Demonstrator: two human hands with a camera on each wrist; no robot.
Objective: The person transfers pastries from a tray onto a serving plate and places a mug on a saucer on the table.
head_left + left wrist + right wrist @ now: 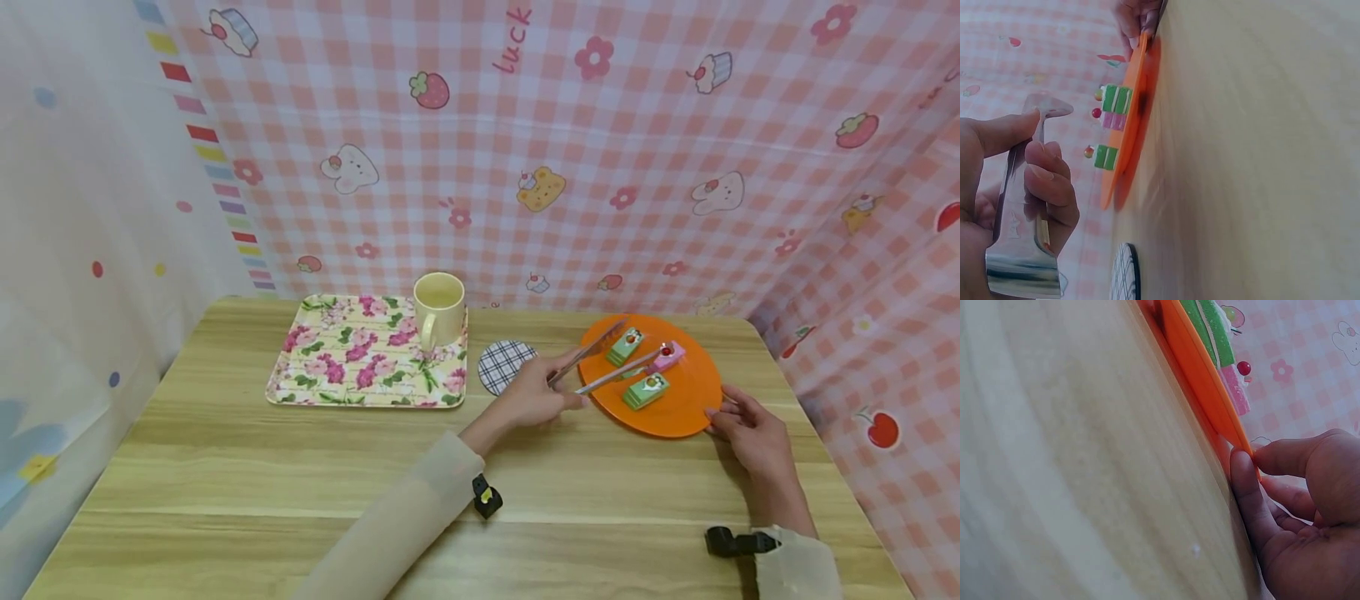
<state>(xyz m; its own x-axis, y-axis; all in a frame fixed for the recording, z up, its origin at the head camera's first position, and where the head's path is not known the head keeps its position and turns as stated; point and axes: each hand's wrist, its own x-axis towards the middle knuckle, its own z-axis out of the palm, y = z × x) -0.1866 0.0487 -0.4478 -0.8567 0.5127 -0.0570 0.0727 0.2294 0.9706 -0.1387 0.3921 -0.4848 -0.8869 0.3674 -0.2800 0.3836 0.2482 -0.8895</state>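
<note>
My left hand (531, 395) grips a pair of metal tongs (1019, 212), with thumb and fingers round the metal. In the head view the tongs' arms are spread over an orange plate (678, 417). On that plate lie two green toy cake slices (624, 347) with fruit on top, and a pink cake slice (667, 357) with a red cherry. One tong tip overlaps the pink slice in the head view, the other reaches past the rear green slice. My right hand (753, 433) pinches the plate's right rim between thumb and fingers, as the right wrist view shows.
Left of the plate lies a round checked coaster (507, 367). Further left is a floral tray (352, 358), with a pale yellow mug (439, 310) at its right rear corner. Patterned cloth (480, 167) hangs behind the wooden table (247, 500) and along both sides.
</note>
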